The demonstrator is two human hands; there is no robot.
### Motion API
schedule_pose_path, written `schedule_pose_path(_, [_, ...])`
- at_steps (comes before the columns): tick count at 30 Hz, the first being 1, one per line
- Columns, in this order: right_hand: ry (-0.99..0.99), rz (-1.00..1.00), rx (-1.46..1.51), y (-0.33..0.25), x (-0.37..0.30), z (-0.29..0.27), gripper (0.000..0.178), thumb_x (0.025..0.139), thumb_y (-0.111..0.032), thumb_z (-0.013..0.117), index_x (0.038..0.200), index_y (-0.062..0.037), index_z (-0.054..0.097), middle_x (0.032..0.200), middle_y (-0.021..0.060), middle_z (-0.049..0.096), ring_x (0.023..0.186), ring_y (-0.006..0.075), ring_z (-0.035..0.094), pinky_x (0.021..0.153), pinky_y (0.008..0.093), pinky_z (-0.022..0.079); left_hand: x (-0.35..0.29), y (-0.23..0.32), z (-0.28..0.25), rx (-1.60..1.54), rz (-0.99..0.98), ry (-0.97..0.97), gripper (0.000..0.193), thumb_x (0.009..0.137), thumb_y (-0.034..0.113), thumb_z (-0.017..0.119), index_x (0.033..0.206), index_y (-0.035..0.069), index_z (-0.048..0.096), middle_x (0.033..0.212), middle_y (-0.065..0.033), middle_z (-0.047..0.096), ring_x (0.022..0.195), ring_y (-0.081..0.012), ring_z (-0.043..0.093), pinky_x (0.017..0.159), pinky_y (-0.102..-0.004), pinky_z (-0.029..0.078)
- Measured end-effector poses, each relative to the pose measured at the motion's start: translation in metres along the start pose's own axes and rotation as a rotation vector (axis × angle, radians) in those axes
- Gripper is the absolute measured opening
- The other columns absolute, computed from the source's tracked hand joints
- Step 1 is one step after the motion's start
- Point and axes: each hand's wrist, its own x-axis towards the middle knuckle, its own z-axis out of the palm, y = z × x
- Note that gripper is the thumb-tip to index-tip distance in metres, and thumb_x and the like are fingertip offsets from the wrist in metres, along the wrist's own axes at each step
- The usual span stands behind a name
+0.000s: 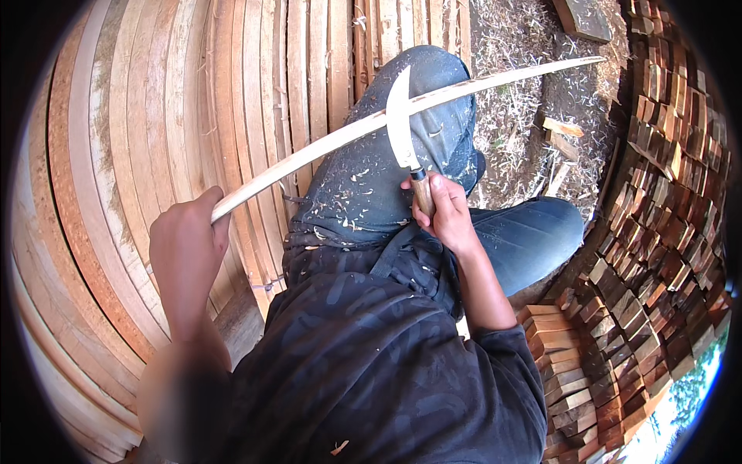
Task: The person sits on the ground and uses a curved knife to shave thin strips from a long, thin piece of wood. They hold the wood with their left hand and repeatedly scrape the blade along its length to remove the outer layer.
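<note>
My left hand (185,246) is closed round the near end of a long, pale wooden stick (309,152). The stick runs up to the right across my raised knee, and its far end tapers to a point beyond the knee. In my right hand (447,210) is a knife (399,116) with a curved blade and a wooden handle (422,193); my fingers wrap round the handle. The blade points away from me and crosses over the stick near the knee. Whether its edge touches the wood I cannot tell. Shavings lie scattered on my jeans (348,185).
Long sawn boards (255,85) lie side by side on the left and ahead. Stacked timber with cut ends showing (657,232) rises on the right. Shavings (510,108) and a few wood offcuts (563,127) litter the ground, with a wooden block (583,19) farther off.
</note>
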Motion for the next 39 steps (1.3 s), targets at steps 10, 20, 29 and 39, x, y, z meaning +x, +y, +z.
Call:
schedule_pose_path(10, [0.159,-0.171,0.052,0.008,0.007,0.011,0.036,0.100,-0.029,0.046,0.108,0.0035,0.059,0.059,-0.0017,0.045,0.048,0.0042,0.037,0.044,0.0201,0.029,0.004,-0.002,0.002,-0.002,0.020,0.029,0.019,0.075,0.013,0.068,0.093,0.007,0.065,0.063,-0.0154,0.058,0.062,-0.0324,0.058,0.058,-0.0420,0.044])
schedule_pose_path(20, [0.451,-0.319,0.212,-0.006,0.015,-0.014,0.033,0.099,-0.029,0.046,0.112,-0.0005,0.054,0.057,-0.0016,0.042,0.044,0.0042,0.035,0.041,0.0214,0.028,0.003,0.000,0.002,0.014,-0.006,-0.002,0.020,0.075,0.012,0.069,0.093,0.007,0.064,0.065,-0.0156,0.059,0.064,-0.0331,0.059,0.059,-0.0420,0.045])
schedule_pose_path(29, [0.459,-0.332,0.315,-0.014,0.023,-0.029,0.033,0.101,-0.032,0.039,0.109,-0.0031,0.052,0.054,-0.0036,0.035,0.039,0.0044,0.028,0.039,0.0206,0.024,0.003,-0.001,0.004,0.020,-0.014,-0.017,0.019,0.074,0.011,0.069,0.092,0.007,0.064,0.066,-0.0153,0.059,0.064,-0.0328,0.059,0.058,-0.0416,0.045])
schedule_pose_path(39, [0.480,-0.363,0.274,-0.022,0.022,-0.033,0.030,0.100,-0.028,0.042,0.108,-0.0016,0.054,0.053,-0.0054,0.036,0.042,0.0036,0.033,0.036,0.0199,0.025,0.018,0.017,0.042,-0.267,0.079,-0.156,0.015,0.082,0.014,0.063,0.090,0.002,0.062,0.067,-0.0227,0.056,0.067,-0.0406,0.057,0.059,-0.0451,0.042])
